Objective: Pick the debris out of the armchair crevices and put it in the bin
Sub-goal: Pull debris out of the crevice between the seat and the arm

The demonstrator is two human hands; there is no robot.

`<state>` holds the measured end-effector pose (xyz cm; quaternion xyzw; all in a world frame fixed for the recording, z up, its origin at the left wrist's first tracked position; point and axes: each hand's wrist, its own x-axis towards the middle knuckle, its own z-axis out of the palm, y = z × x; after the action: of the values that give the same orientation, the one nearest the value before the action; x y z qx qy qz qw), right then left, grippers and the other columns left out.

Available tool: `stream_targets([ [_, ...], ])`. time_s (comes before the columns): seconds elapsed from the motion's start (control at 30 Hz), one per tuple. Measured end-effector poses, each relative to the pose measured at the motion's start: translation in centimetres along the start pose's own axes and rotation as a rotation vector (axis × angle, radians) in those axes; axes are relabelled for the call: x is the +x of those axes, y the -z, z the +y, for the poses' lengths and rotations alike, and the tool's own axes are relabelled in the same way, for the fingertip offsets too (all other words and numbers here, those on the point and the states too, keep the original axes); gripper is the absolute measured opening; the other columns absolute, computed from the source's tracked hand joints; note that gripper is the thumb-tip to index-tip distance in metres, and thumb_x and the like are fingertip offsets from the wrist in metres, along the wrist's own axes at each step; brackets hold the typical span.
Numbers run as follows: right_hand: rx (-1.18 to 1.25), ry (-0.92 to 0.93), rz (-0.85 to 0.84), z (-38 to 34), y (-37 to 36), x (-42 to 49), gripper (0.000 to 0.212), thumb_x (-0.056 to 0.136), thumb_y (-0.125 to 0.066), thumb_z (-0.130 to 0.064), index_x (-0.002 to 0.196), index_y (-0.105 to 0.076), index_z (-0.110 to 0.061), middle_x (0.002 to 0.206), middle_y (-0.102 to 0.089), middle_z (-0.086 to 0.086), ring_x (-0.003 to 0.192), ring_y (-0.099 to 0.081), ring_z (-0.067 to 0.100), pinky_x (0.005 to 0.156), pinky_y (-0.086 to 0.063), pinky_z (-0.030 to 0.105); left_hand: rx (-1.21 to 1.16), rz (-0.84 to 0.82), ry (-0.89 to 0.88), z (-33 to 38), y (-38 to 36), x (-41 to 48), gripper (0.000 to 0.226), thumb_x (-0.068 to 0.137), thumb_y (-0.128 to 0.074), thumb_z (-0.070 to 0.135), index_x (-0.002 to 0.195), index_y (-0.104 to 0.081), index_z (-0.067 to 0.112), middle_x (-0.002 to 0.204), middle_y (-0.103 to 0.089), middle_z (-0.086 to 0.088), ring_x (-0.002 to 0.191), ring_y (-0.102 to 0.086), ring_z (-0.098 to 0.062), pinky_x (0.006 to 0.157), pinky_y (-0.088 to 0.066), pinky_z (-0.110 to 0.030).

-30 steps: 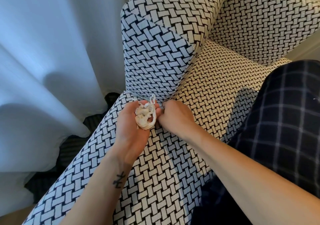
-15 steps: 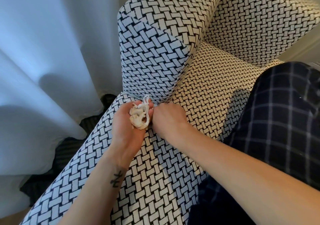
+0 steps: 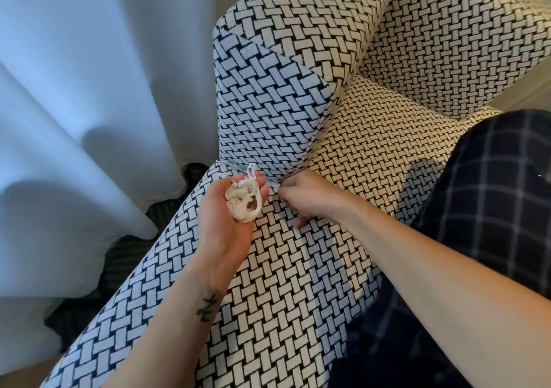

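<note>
holding debris [image 3: 243, 202] in left hand [image 3: 222, 229] at armchair crevice [image 3: 231, 165]

Cool, soft daylight comes through the curtain [image 3: 89, 89] on the left, tinting the armchair [image 3: 268, 104] faces nearest it bluish, while the seat farther right looks warmer. A soft-edged shadow [image 3: 423, 179] lies on the seat. The wide lens bows lines near the edges, and the centre is sharp.
</note>
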<state>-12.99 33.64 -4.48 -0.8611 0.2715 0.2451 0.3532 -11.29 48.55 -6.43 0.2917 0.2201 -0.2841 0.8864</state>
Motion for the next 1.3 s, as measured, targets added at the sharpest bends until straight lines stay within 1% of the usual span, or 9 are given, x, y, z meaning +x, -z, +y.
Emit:
stream_targets([
  [0.23, 0.267, 0.015, -0.071, 1.7, 0.3, -0.1, 0.028, 0.105, -0.047, -0.027, 0.118, -0.066, -0.012, 0.072, -0.047, -0.003, 0.043, -0.056, 0.004, 0.083, -0.062, 0.048, 0.014, -0.007, 0.006, -0.1, 0.2, 0.4, 0.017, 0.102, -0.043, 0.011, 0.100, -0.059, 0.005, 0.108, -0.071, -0.020, 0.099, -0.071, -0.029, 0.086, -0.057, -0.038],
  [0.37, -0.604, 0.118, 0.139, -1.4, -0.9, -0.9, 0.021, 0.101, -0.049, -0.026, 0.088, -0.062, -0.016, 0.070, -0.054, -0.001, 0.071, -0.062, 0.020, 0.063, -0.046, 0.030, 0.003, -0.026, 0.021, 0.0, 0.4, 0.5, 0.016, 0.101, -0.044, 0.012, 0.101, -0.058, 0.005, 0.110, -0.070, -0.019, 0.100, -0.071, -0.028, 0.087, -0.058, -0.037],
  [0.47, -0.828, 0.145, 0.208, -3.0, -1.9, -0.5, 0.019, 0.098, -0.049, -0.022, 0.080, -0.053, -0.018, 0.078, -0.053, 0.000, 0.078, -0.055, 0.021, 0.068, -0.044, 0.033, -0.005, -0.047, 0.026, 0.2, 0.4, 0.3, 0.018, 0.101, -0.043, 0.011, 0.096, -0.059, 0.004, 0.107, -0.069, -0.018, 0.098, -0.070, -0.027, 0.085, -0.059, -0.036],
  [0.57, -0.591, 0.099, 0.083, -2.1, -0.5, 0.1, 0.022, 0.098, -0.053, -0.021, 0.077, -0.055, -0.016, 0.078, -0.059, 0.001, 0.070, -0.063, 0.019, 0.063, -0.052, 0.032, 0.033, -0.026, 0.006, -0.2, 0.1, 0.1, 0.020, 0.102, -0.043, 0.011, 0.093, -0.060, 0.005, 0.104, -0.070, -0.018, 0.096, -0.071, -0.027, 0.082, -0.059, -0.036],
  [0.73, -0.109, 0.066, -0.021, 0.8, 0.6, -0.1, 0.028, 0.106, -0.044, -0.034, 0.107, -0.068, -0.019, 0.070, -0.055, 0.000, 0.047, -0.065, 0.008, 0.047, -0.045, 0.024, 0.026, -0.006, -0.001, 0.1, 0.1, 0.0, 0.016, 0.101, -0.045, 0.011, 0.097, -0.060, 0.005, 0.110, -0.070, -0.020, 0.098, -0.072, -0.029, 0.084, -0.059, -0.037],
  [0.9, 0.132, 0.070, -0.135, 2.3, 1.1, 0.1, 0.028, 0.107, -0.045, -0.029, 0.128, -0.062, -0.020, 0.055, -0.040, -0.006, 0.043, -0.052, 0.009, 0.077, -0.063, 0.050, 0.029, -0.011, -0.002, 0.2, 0.0, 0.0, 0.016, 0.101, -0.044, 0.011, 0.098, -0.059, 0.005, 0.110, -0.070, -0.020, 0.099, -0.071, -0.029, 0.087, -0.058, -0.037],
  [1.0, 0.075, 0.068, -0.116, 1.8, 1.1, -0.2, 0.025, 0.106, -0.044, -0.028, 0.123, -0.062, -0.027, 0.057, -0.043, -0.006, 0.047, -0.054, 0.011, 0.067, -0.064, 0.041, 0.014, -0.007, 0.012, 0.2, 0.1, 0.0, 0.016, 0.101, -0.044, 0.011, 0.099, -0.059, 0.005, 0.110, -0.070, -0.019, 0.099, -0.071, -0.029, 0.088, -0.058, -0.038],
  [1.17, -0.569, 0.047, 0.068, -2.0, -0.1, -0.2, 0.018, 0.101, -0.050, -0.022, 0.101, -0.065, -0.011, 0.080, -0.063, 0.002, 0.060, -0.067, 0.018, 0.059, -0.059, 0.034, 0.020, -0.008, 0.015, 0.3, 0.1, -0.1, 0.017, 0.100, -0.044, 0.010, 0.098, -0.060, 0.005, 0.108, -0.070, -0.019, 0.098, -0.071, -0.029, 0.087, -0.058, -0.038],
  [1.3, -0.229, -0.042, -0.083, -1.5, 0.4, 0.7, 0.023, 0.106, -0.045, -0.022, 0.119, -0.058, -0.010, 0.083, -0.053, 0.004, 0.049, -0.057, 0.014, 0.048, -0.056, 0.026, 0.023, 0.012, 0.003, 0.5, -0.2, -0.4, 0.018, 0.100, -0.045, 0.009, 0.093, -0.060, 0.004, 0.104, -0.071, -0.020, 0.096, -0.071, -0.029, 0.091, -0.058, -0.038],
])
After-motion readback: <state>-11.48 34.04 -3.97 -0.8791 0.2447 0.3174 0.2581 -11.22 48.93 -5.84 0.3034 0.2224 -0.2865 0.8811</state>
